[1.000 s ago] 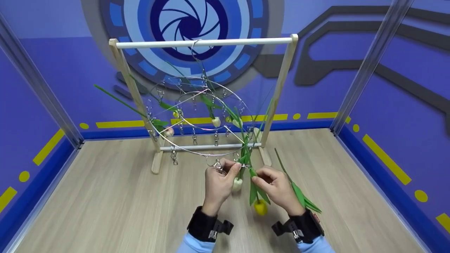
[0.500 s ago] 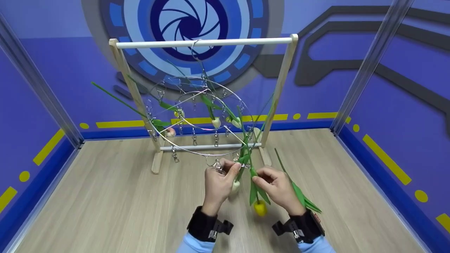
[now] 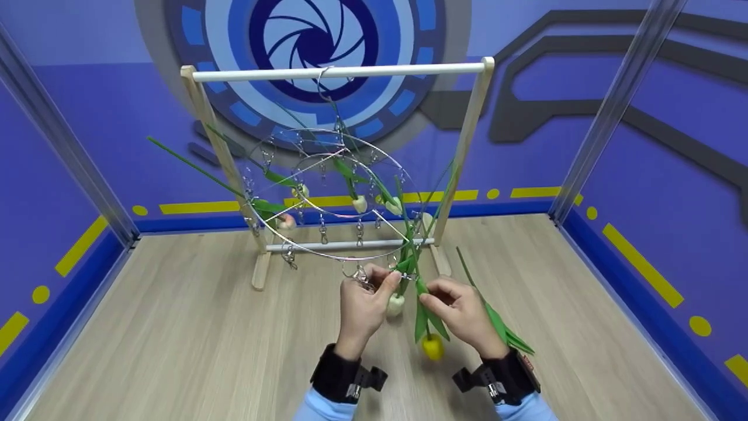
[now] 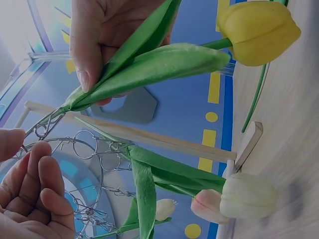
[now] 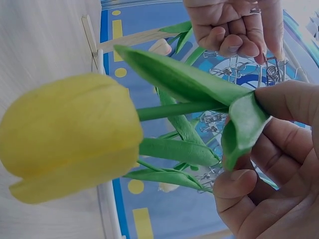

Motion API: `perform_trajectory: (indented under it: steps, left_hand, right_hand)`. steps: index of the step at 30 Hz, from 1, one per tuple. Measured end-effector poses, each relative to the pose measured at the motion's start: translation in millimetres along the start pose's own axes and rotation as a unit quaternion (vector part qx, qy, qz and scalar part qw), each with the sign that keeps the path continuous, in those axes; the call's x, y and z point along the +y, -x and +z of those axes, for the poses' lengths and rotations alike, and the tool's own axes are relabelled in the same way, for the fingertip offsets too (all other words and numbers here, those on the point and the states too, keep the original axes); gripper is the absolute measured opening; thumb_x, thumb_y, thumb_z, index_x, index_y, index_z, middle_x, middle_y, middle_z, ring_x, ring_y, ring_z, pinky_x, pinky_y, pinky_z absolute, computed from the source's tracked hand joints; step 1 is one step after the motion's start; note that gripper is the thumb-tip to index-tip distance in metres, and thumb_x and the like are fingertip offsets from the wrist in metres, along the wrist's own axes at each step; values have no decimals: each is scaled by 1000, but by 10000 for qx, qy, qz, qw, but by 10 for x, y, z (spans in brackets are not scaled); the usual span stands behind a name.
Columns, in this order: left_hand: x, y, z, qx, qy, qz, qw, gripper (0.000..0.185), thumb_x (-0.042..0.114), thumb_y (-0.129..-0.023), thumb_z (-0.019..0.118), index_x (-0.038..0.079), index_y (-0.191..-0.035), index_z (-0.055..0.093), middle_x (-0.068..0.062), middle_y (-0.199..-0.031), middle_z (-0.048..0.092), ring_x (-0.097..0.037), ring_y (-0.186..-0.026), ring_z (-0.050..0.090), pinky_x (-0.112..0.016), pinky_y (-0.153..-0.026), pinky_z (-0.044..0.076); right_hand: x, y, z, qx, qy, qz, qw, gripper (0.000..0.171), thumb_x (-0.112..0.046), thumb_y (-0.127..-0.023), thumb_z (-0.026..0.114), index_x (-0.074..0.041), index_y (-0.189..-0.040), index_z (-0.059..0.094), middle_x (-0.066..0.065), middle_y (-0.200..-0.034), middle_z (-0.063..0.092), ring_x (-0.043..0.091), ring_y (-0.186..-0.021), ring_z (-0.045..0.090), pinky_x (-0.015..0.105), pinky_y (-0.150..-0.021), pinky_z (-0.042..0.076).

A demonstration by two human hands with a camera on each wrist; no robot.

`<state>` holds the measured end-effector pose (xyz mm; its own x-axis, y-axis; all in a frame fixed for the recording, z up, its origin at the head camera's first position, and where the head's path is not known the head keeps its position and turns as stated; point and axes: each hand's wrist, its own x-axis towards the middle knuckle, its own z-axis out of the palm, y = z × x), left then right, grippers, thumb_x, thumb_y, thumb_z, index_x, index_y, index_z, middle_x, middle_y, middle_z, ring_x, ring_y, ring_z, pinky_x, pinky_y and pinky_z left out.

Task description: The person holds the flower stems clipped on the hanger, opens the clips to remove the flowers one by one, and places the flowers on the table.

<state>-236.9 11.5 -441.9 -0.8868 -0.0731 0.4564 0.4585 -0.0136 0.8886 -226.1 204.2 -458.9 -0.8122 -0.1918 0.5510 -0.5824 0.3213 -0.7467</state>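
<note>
My right hand (image 3: 461,310) pinches a yellow tulip (image 3: 433,347) by its green leaves and stem, its bloom pointing down. Beside it, my left hand (image 3: 367,304) pinches a small wire clip (image 4: 49,124) between thumb and forefinger. In the left wrist view that clip lies across the tulip's stem just above the leaves. The clip belongs to a round metal clip hanger (image 3: 350,258), which is tilted toward me. A white tulip (image 3: 395,304) hangs head down right by my left thumb, partly covered by it. The other fingers of my left hand are curled.
A wooden stand with a white top bar (image 3: 403,70) carries the hanger. Several other tulips, such as a pinkish one (image 3: 286,221) and a white one (image 3: 359,203), hang from its clips. Another tulip's green leaves (image 3: 505,330) lie on the table right of my right hand.
Both hands stay in place, still holding the clip and the yellow tulip. The hanging tulips sway slightly; the pinkish one has shifted a little to the right.
</note>
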Motion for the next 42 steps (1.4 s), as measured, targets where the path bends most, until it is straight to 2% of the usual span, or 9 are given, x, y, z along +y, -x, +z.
perform_trajectory:
  steps: [7,21,24,29,37,42]
  left_hand:
    - [4,-1,-7,10,-159,-50,9999,16,10,-89,80,-1,-84,71,-8,-73,68,-6,-64,58,-20,-59,48]
    - [-11,-9,-15,94,-274,28,9996,18,12,-89,81,0,-82,71,-6,-72,66,-7,-63,57,-20,-58,47]
    - [-22,-13,-16,139,-419,89,9990,18,15,-91,80,1,-83,72,-5,-72,67,-6,-63,57,-20,-58,47]
    - [-52,-14,-2,211,-636,43,9977,15,17,-93,78,3,-88,74,-4,-79,70,-8,-68,60,-21,-62,49]
    - [-63,-19,16,280,-443,-125,9985,18,13,-97,72,-3,-106,73,-12,-97,73,-15,-83,66,-25,-75,54]
    - [-63,-23,11,214,-362,-284,9987,20,10,-98,70,-4,-112,72,-14,-102,73,-18,-87,67,-25,-77,53]
  right_hand:
    - [-4,-4,-12,5,-40,53,10000,9,1,-94,72,-8,-91,73,1,-80,61,3,-67,50,20,-59,43]
    - [-23,-5,-34,-20,-121,-35,9999,7,3,-94,70,-4,-92,72,7,-79,61,4,-67,49,20,-59,42]
    - [-16,-4,-38,-22,-128,-39,9999,7,2,-94,71,-4,-92,73,7,-80,61,4,-67,49,20,-59,42]
    - [-14,1,-45,12,-125,-51,9999,7,3,-94,71,-4,-92,72,9,-80,62,4,-68,49,20,-59,43]
    - [-5,11,-79,19,45,35,10000,8,1,-95,70,-6,-93,73,6,-81,62,6,-66,49,22,-60,43]
    - [-18,6,-104,28,10,101,9999,9,-1,-96,70,-8,-94,74,4,-81,63,5,-67,50,21,-60,43]
